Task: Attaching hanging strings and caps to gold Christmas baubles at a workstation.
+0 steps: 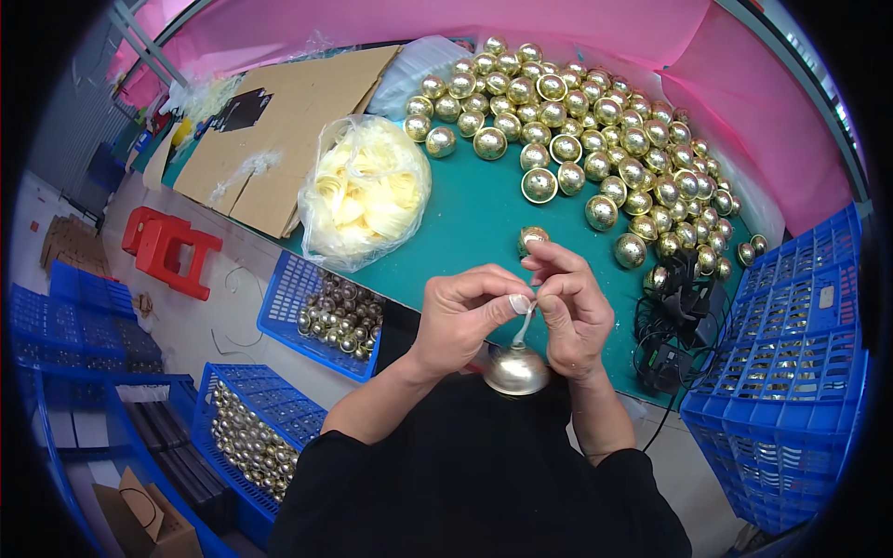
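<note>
Close in front of my body, a shiny pale-gold rounded ornament [516, 374] hangs below my fingers. From its top rises a thin, pale translucent ribbon [526, 329]. My left hand [462, 314] pinches the upper end of this ribbon between thumb and forefinger. My right hand [575, 321] is also closed on it, with fingertips meeting those of the left. How the ribbon joins the ornament is too small to tell. Just beyond the right fingers, a single gold ball ornament [531, 238] sits on the green tabletop [479, 223].
Many gold ball ornaments [595, 139] cover the table's far right. A clear bag of cream ribbons [365, 191] lies left, beside flattened cardboard [288, 130]. Black cabled devices [677, 325] and stacked blue crates [791, 372] stand right. An ornament-filled blue crate [279, 284] and red stool [172, 251] are left.
</note>
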Demonstrator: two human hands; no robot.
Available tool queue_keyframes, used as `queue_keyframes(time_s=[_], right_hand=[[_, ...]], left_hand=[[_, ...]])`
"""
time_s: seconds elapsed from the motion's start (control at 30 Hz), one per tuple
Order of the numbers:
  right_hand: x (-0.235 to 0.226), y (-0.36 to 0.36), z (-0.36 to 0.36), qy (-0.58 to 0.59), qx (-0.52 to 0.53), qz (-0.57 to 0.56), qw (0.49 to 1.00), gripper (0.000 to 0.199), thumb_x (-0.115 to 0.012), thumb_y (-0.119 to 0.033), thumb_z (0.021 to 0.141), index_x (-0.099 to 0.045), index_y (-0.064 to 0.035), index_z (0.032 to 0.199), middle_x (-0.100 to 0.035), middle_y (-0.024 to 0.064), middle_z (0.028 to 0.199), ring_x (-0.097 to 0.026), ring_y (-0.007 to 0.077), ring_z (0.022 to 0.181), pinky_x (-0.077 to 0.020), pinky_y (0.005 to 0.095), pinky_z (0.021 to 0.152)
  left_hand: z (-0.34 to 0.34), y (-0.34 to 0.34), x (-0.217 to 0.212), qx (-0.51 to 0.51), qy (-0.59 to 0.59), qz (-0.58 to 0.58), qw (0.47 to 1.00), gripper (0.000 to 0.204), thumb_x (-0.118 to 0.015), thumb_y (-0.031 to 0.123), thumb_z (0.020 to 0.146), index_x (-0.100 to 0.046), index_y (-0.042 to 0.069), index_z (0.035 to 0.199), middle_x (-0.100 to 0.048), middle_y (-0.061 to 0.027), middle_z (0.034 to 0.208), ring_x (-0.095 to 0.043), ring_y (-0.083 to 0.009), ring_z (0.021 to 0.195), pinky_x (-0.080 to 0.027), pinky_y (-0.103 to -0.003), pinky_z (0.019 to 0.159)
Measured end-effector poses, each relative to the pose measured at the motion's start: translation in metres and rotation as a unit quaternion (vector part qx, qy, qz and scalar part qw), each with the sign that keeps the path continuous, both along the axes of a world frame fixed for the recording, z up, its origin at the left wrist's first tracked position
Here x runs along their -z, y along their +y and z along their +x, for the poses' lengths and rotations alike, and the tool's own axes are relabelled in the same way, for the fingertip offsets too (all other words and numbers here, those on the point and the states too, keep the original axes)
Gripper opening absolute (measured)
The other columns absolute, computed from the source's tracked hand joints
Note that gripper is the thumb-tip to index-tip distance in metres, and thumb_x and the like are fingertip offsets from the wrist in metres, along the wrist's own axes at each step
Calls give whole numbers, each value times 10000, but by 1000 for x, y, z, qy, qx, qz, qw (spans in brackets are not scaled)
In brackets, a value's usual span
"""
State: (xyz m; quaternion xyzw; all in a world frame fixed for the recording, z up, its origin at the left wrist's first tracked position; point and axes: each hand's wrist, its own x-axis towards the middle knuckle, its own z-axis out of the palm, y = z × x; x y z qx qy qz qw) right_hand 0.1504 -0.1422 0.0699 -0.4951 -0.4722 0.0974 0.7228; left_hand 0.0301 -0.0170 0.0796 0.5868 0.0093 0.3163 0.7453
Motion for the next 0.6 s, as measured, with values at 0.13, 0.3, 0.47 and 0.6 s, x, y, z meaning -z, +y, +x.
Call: queue_keyframes(time_s=[0.13,0.3,0.47,0.6], right_hand=[[-2,-2,1,-73,36,-46,996,105,-693,-95,995,-645,-3,981,-665,200,1266,-674,247,1033,-552,355,871],[4,-2,-1,-93,49,-101,989,89,-692,-57,986,-668,14,1032,-676,172,1190,-655,191,984,-537,314,868],[19,-4,-10,66,85,-160,981,140,-715,-41,974,-706,39,1089,-707,97,1083,-647,121,914,-528,264,802],[13,-1,-13,16,84,-187,979,126,-728,-45,969,-720,40,1061,-718,58,995,-646,104,852,-523,246,752]], left_hand=[[-5,7,-1,59,75,-52,994,70,-708,-19,960,-764,-51,987,-740,-123,956,-716,-175,842,-580,-287,754],[-3,12,16,53,112,-16,992,66,-708,-12,961,-735,-56,1003,-723,-85,938,-684,-132,824,-564,-269,759],[4,11,23,12,154,-80,985,74,-726,3,953,-728,-49,1004,-705,-51,959,-652,-92,828,-532,-234,746],[6,11,36,-33,131,-79,988,89,-739,54,961,-730,-33,979,-718,-35,910,-655,-68,809,-535,-221,710]])
